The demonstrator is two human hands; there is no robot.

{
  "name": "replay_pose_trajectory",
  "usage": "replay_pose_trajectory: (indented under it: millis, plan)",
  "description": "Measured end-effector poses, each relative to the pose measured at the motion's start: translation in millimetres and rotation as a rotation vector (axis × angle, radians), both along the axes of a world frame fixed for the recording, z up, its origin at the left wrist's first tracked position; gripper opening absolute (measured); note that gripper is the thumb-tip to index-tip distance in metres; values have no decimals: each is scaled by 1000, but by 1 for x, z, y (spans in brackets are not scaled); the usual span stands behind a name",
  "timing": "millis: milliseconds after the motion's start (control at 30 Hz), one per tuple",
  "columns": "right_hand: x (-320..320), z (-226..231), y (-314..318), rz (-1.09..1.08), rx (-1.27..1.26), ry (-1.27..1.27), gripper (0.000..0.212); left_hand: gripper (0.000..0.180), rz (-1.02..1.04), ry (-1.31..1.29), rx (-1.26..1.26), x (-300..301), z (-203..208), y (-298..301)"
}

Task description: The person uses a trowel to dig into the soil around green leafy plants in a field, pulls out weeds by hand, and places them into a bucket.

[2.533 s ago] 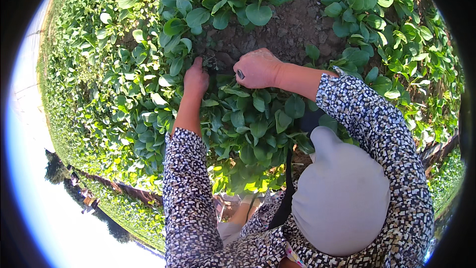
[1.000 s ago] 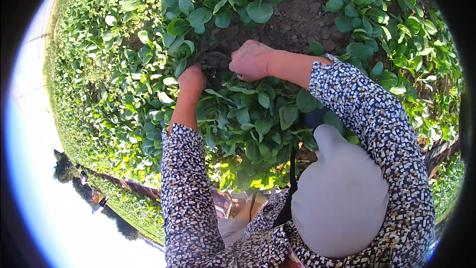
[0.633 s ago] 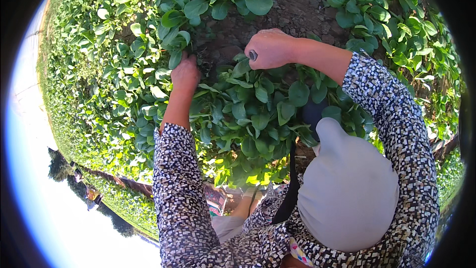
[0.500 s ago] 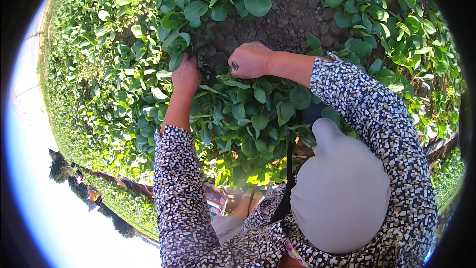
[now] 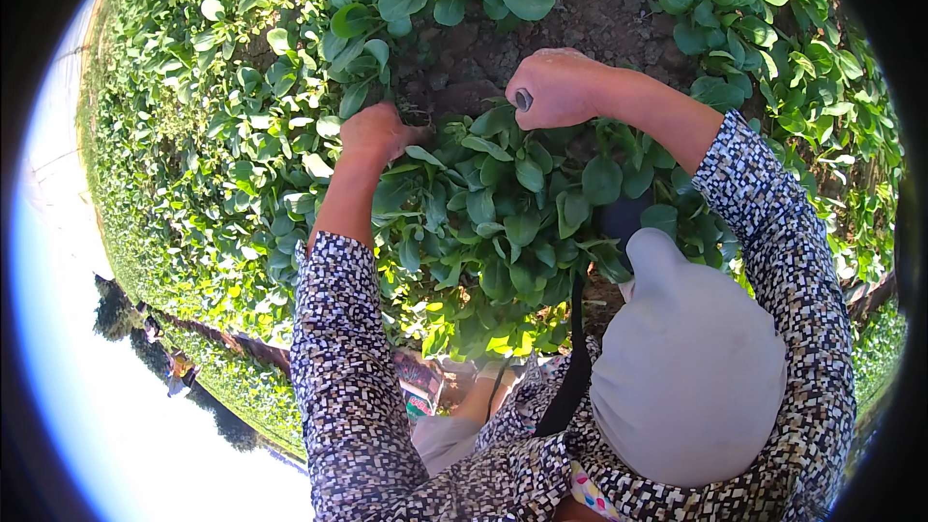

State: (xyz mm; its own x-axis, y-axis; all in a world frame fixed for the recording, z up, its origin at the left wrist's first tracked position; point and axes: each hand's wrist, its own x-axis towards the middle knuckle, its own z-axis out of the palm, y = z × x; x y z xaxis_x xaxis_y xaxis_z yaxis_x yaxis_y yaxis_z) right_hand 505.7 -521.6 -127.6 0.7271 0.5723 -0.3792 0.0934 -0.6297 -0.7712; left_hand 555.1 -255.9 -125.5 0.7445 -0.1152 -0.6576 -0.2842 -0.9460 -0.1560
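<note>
My right hand (image 5: 561,87) is closed in a fist above the leafy green plants (image 5: 522,184). Out of the fist shows the dark round end of a handle (image 5: 523,99); whatever it belongs to is hidden. To its left, my left hand (image 5: 375,132) reaches low among the leaves beside a bare patch of soil (image 5: 464,63), its thumb pointing right. Leaves and the back of the hand hide its other fingers, so a hold on anything cannot be made out. A broad-leaved plant (image 5: 362,72) stands just beyond the left hand.
More leafy plants (image 5: 715,0) grow at the far right, and a dense sunlit green bed (image 5: 193,184) spreads to the left. A pale grey rounded cloth shape (image 5: 691,367) and a black strap (image 5: 565,367) lie near my body. A colourful printed package (image 5: 418,387) sits low in the middle.
My right hand has moved right, away from my left hand, still in a fist. The left hand has shifted slightly, its thumb now out to the right. The whole view has shifted a little.
</note>
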Motion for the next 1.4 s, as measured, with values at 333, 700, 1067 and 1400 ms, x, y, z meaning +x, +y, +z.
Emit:
replay_pose_trajectory:
  millis: [333,700,1067,1400]
  plan:
    - [4,-22,45,-23,70,-42,20,23,-182,-57,94,-20,-39,24]
    - [5,-16,52,-36,59,2,19,38,152,48,-86,-8,-38,37]
    - [7,0,15,-206,142,73,23,26,1014,-14,-975,62,1,69]
    - [2,-10,44,-70,35,-239,16,56,234,-27,197,40,-9,33]
